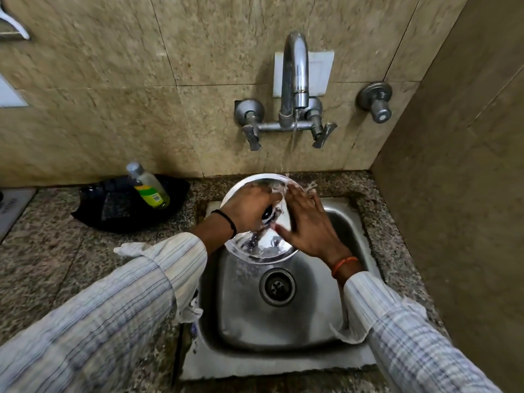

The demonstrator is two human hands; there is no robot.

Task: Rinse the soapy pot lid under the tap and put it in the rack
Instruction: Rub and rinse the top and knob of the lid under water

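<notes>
Here left hand [249, 205] grips lid [263, 251]; right hand [309, 225] flat on it.

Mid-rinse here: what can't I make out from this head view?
- Rack: not in frame.
- Pot lid knob: mostly hidden by the left hand.
- Soap left on the lid: unclear; running water, glare and the right hand cover it.
- Bottle label: too small and blurred.
- White wall fixture: cut off by the left edge.

Left hand [249, 207] curled in a grip, right hand [307, 222] flat with fingers spread.
</notes>
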